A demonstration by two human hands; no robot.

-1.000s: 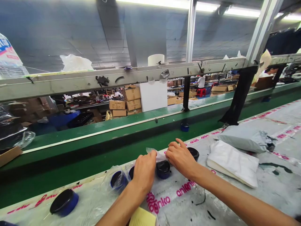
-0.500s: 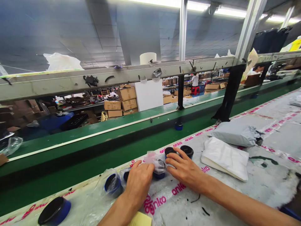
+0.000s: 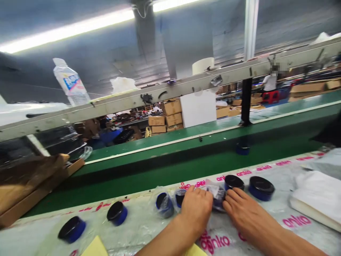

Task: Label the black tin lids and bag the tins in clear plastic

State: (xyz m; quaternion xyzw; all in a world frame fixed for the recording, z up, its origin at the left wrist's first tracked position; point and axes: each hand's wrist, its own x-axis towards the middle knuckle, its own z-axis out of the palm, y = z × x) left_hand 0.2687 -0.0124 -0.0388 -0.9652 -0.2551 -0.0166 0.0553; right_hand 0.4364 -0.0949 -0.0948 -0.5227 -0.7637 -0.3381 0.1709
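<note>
the round blue-and-black container (image 3: pixel 218 204) sits under loose, clear plastic film (image 3: pixel 216 191) on the pale, plastic-covered worktop (image 3: pixel 141 227), between the curled left hand (image 3: pixel 196 209) at its left and the right hand (image 3: pixel 243 209) at its right. fingertips are partly hidden, so i cannot tell whether either is clamped on it. it is probably light and stiff, the film soft and slippery; its side walls look the best hold.

Table (image 3: pixel 141 227) beneath blue, black-topped containers (image 3: pixel 261 188), yellow sheets (image 3: pixel 95 247) and a white pack (image 3: pixel 318 197)
</note>
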